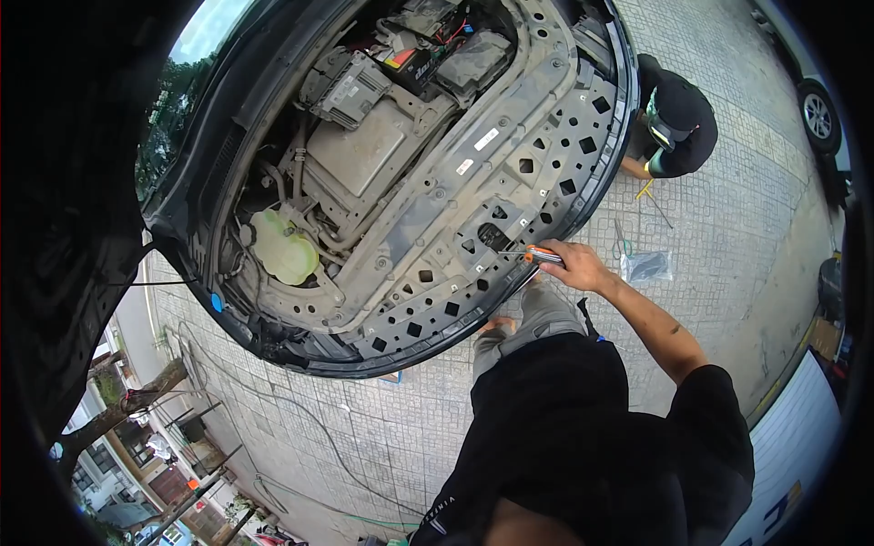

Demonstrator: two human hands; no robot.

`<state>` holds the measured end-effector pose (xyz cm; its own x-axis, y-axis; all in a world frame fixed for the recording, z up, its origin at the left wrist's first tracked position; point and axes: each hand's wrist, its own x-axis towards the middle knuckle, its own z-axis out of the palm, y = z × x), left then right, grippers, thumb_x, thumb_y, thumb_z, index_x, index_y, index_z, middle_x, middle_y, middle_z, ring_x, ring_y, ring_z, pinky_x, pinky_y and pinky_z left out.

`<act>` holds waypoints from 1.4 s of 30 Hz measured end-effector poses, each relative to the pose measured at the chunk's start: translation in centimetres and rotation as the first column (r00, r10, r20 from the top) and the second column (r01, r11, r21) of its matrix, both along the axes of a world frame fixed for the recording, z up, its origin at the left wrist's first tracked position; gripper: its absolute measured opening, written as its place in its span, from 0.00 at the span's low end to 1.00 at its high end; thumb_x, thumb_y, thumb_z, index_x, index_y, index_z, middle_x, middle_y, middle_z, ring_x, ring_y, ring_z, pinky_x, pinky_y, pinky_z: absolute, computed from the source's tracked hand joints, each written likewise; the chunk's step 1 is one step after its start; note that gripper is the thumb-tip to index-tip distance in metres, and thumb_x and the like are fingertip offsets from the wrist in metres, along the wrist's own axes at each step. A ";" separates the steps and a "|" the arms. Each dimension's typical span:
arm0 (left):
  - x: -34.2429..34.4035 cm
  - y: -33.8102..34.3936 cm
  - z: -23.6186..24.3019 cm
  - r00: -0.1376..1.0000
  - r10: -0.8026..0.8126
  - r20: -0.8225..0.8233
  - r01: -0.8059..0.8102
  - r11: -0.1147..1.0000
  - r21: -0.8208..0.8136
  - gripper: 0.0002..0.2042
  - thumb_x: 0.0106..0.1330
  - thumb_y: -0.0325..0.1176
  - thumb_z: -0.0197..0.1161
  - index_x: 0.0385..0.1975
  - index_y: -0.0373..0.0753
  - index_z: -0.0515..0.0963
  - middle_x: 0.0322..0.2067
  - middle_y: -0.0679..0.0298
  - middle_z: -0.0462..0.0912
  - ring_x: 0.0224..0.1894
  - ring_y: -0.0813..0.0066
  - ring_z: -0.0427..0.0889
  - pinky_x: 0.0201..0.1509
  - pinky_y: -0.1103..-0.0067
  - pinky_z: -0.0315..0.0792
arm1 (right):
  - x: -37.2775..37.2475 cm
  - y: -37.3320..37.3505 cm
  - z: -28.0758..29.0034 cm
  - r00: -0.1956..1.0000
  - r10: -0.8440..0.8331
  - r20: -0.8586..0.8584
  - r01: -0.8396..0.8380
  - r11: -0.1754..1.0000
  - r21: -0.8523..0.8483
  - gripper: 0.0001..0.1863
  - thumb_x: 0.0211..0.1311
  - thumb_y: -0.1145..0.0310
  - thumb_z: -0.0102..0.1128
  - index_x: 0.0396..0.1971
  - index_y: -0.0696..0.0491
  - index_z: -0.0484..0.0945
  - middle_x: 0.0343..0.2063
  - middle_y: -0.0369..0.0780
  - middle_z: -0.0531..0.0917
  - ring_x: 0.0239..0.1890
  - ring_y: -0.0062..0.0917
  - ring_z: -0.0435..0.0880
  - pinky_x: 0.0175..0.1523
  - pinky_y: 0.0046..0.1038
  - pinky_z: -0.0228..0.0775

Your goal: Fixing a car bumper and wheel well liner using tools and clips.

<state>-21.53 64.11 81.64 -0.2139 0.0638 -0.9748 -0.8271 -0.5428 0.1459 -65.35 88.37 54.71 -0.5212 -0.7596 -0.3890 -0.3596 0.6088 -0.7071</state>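
My right hand [580,267] is closed round the orange-and-black handle of a screwdriver [543,256]. Its thin shaft points left over the front panel [428,232] of a car with its hood raised. The tip lies close to a dark opening [492,237] in that dusty, hole-studded panel; whether it touches anything there is too small to tell. My left hand does not show.
Beside the bumper a person in a black cap [678,109] crouches, one hand near a yellow-handled tool [646,188]. On the paving [719,227] lie a scissor-like tool [623,238] and a clear bag [648,266] with something dark inside. A pale yellow-green reservoir [284,247] sits in the engine bay.
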 end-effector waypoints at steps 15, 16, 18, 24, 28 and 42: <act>-0.6 4.2 -12.0 0.742 0.632 -0.224 -0.671 0.691 -0.270 0.09 0.67 0.23 0.46 0.43 0.35 0.72 0.25 0.69 0.67 0.22 0.83 0.63 0.26 0.84 0.58 | -1.4 -7.2 -1.8 0.962 0.257 0.095 -0.241 0.959 -0.149 0.26 0.66 0.51 0.57 0.58 0.52 0.72 0.47 0.48 0.83 0.49 0.45 0.82 0.55 0.41 0.72; -2.5 1.9 -13.8 0.732 0.570 -0.372 -0.665 0.717 -0.210 0.06 0.68 0.27 0.52 0.42 0.37 0.72 0.32 0.67 0.71 0.33 0.80 0.69 0.36 0.83 0.65 | -1.5 -8.1 -2.0 0.957 0.275 0.094 -0.260 0.955 -0.146 0.26 0.66 0.51 0.57 0.58 0.52 0.72 0.47 0.48 0.83 0.49 0.45 0.82 0.55 0.41 0.72; -8.1 -0.8 -18.6 0.672 0.450 -0.588 -0.647 0.743 -0.172 0.08 0.69 0.22 0.50 0.45 0.34 0.72 0.37 0.63 0.74 0.37 0.77 0.71 0.44 0.80 0.67 | -1.9 -9.3 -2.3 0.971 0.239 0.012 -0.233 0.955 -0.182 0.26 0.65 0.52 0.58 0.58 0.52 0.72 0.44 0.48 0.84 0.47 0.44 0.84 0.54 0.40 0.73; -20.4 -2.7 -30.1 0.480 0.591 -0.648 -0.790 0.613 -0.026 0.17 0.73 0.44 0.58 0.48 0.35 0.75 0.31 0.67 0.78 0.32 0.79 0.77 0.38 0.82 0.72 | 1.0 -12.7 -1.5 0.983 0.047 0.180 -0.013 0.983 -0.183 0.22 0.69 0.58 0.56 0.56 0.56 0.73 0.36 0.46 0.84 0.38 0.31 0.84 0.46 0.31 0.73; -23.7 -1.6 -31.4 0.356 0.760 -0.544 -0.862 0.492 0.123 0.23 0.71 0.53 0.58 0.47 0.36 0.76 0.21 0.72 0.73 0.24 0.81 0.72 0.34 0.83 0.68 | 3.5 -11.6 -2.3 0.952 -0.146 0.269 0.230 0.922 -0.311 0.21 0.69 0.59 0.59 0.56 0.56 0.74 0.33 0.42 0.83 0.32 0.22 0.79 0.40 0.26 0.71; -24.2 -1.7 -32.3 0.310 0.674 -0.670 -0.791 0.574 0.212 0.21 0.74 0.35 0.56 0.64 0.35 0.68 0.38 0.66 0.80 0.35 0.83 0.73 0.34 0.84 0.67 | 2.4 -11.4 -0.1 0.974 -0.007 0.227 0.041 0.989 -0.143 0.25 0.66 0.54 0.61 0.55 0.55 0.74 0.35 0.48 0.85 0.33 0.37 0.84 0.41 0.34 0.74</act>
<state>-45.75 62.46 49.30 -0.6317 -0.5599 -0.5362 0.2499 -0.8018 0.5428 -62.90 76.99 54.65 -0.4514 -0.8053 -0.3843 -0.1674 0.4995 -0.8500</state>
